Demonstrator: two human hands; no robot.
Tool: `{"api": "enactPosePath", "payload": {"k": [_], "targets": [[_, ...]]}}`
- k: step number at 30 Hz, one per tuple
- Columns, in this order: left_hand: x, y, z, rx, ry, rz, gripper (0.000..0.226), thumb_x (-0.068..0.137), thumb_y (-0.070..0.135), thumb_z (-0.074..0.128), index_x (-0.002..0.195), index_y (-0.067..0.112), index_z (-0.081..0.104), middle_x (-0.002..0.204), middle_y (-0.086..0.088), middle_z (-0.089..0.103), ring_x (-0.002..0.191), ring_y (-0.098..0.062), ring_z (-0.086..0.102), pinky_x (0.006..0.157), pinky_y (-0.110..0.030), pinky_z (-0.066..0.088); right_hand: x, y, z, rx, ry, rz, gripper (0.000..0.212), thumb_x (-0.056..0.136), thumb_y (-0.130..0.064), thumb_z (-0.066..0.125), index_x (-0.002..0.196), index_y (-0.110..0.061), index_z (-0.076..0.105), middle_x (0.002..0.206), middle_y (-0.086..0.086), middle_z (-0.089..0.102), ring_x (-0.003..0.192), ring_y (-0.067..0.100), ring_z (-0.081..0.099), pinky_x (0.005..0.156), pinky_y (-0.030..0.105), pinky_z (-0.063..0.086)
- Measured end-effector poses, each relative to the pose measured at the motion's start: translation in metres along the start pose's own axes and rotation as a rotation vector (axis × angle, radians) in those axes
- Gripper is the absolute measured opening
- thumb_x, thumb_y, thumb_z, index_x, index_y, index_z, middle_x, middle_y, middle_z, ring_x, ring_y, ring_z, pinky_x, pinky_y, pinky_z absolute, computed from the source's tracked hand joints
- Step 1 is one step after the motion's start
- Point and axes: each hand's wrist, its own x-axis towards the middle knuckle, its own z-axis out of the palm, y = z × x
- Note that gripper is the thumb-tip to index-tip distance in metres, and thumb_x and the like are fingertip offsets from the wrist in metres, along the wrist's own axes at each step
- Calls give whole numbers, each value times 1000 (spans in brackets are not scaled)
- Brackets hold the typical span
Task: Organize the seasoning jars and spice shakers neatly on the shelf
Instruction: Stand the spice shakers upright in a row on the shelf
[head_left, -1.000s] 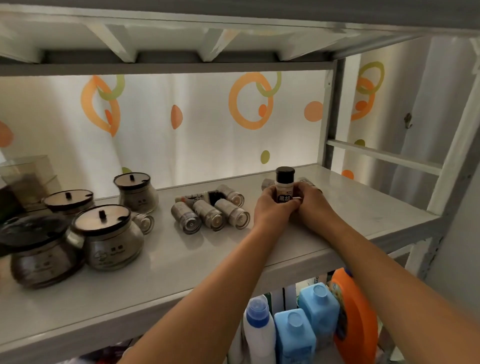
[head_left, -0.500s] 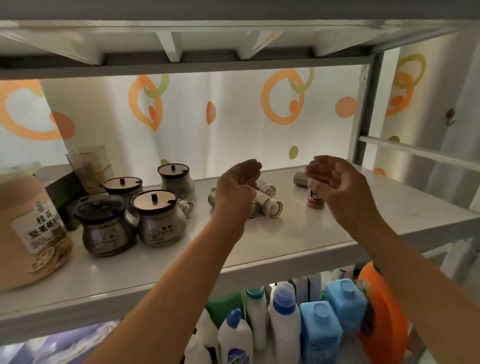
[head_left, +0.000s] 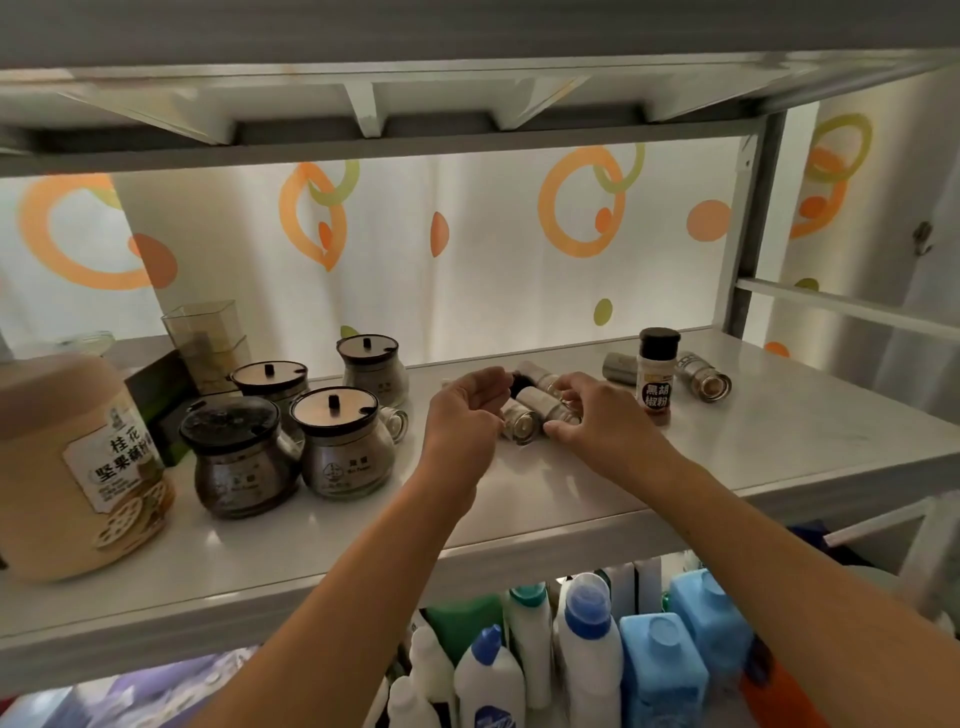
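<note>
Progress about halfway, judging by the white shelf board (head_left: 571, 499). Far left: big tan jar with a printed label (head_left: 78, 467), upright, with a clear square plastic tub (head_left: 205, 332) behind.

Just right of that: four round-bellied glass seasoning jars with dark-rimmed lids (head_left: 343, 447), upright and huddled in two close rows, looking settled. One small glass shaker (head_left: 393, 423) on its side just beside the near-right jar.

Centre: left hand (head_left: 462, 421) with fingers loosely curled beside a cluster of small steel-and-glass spice shakers (head_left: 522, 421), all flat on their sides. Impossible to tell whether holding anything. Right hand (head_left: 602, 423) at the cluster's right, thumb and fingers curled round one lying shaker, apparently pinching it.

Further right: white pepper bottle with a black cap and red base (head_left: 657, 374), upright, apart from the cluster. Flanking it, toward the far edge, two more steel shakers (head_left: 706, 376), also tipped over.

Done, then: round jars grouped, one bottle stood up. Left to do, probably: standing up every fallen shaker in the middle and at right, then lining them up beside the jars.
</note>
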Motion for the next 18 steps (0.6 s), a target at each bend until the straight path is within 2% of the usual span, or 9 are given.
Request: {"api": "enactPosePath", "payload": {"k": [3, 8, 13, 16, 18], "targets": [[-1, 0, 0, -4, -12, 6, 63, 73, -30, 32, 117, 7, 59, 117, -8, 65, 110, -15, 61, 89, -21, 50, 2, -2, 1, -47, -11, 9, 52, 84, -25, 69, 133, -17, 52, 127, 6, 62, 115, 22, 58, 86, 23, 40], [-2, -1, 2, -13, -62, -5, 61, 73, -30, 35, 113, 10, 59, 116, -7, 65, 110, -14, 60, 93, -23, 48, 4, -5, 3, -81, -21, 10, 54, 84, -26, 68, 134, -18, 51, 126, 8, 63, 113, 24, 58, 90, 30, 44], [-6, -11, 1, -5, -88, -35, 59, 75, -29, 39, 113, 12, 60, 119, -7, 66, 114, -15, 61, 91, -22, 50, 2, -2, 8, -135, 11, 24, 54, 85, -34, 64, 136, -19, 53, 115, 12, 69, 103, 27, 63, 84, 34, 51], [-8, -9, 2, -5, -75, -15, 57, 76, -29, 40, 117, 6, 61, 115, -6, 68, 110, -15, 63, 90, -22, 51, 2, -1, 10, -146, 27, 31, 49, 85, -33, 63, 131, -16, 58, 111, 13, 70, 100, 28, 64, 84, 36, 53], [-7, -4, 2, -15, -32, 51, 57, 74, -28, 39, 113, 7, 64, 106, -3, 70, 100, -10, 66, 81, -16, 53, 3, -1, 11, -152, 33, 34, 45, 86, -31, 62, 127, -14, 61, 110, 13, 70, 99, 29, 64, 84, 35, 52]]}}
